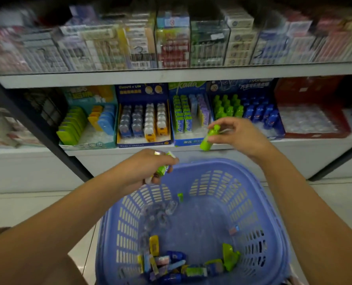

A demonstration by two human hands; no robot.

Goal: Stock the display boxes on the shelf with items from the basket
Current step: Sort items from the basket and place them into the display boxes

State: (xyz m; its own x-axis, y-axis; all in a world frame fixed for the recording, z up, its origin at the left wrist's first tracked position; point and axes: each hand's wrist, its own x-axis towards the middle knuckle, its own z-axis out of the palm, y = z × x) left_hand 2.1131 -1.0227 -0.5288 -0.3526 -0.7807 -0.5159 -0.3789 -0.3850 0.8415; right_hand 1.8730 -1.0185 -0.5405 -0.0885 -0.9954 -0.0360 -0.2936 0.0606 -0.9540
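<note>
Green bottle-shaped item (207, 138): up at the shelf (314, 144) edge, tilted, just in front of the display box (245, 84) of matching ones.
Right hand (235, 133): fingertips pinched on its top end.
Left hand (148, 165): over the basket (273, 202) rim, fingers curled round a green packet (163, 169).
Basket: loose items heaped at the near end.

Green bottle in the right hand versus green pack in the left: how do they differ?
Shape: the green bottle is rounded with a narrower cap; the green pack is flat and boxy.
Hold: the right hand pinches the bottle near its top, mostly exposed; the left hand curls round the pack, hiding much of it.
Place: bottle by the shelf edge; pack over the basket rim.
Both are bright green.
</note>
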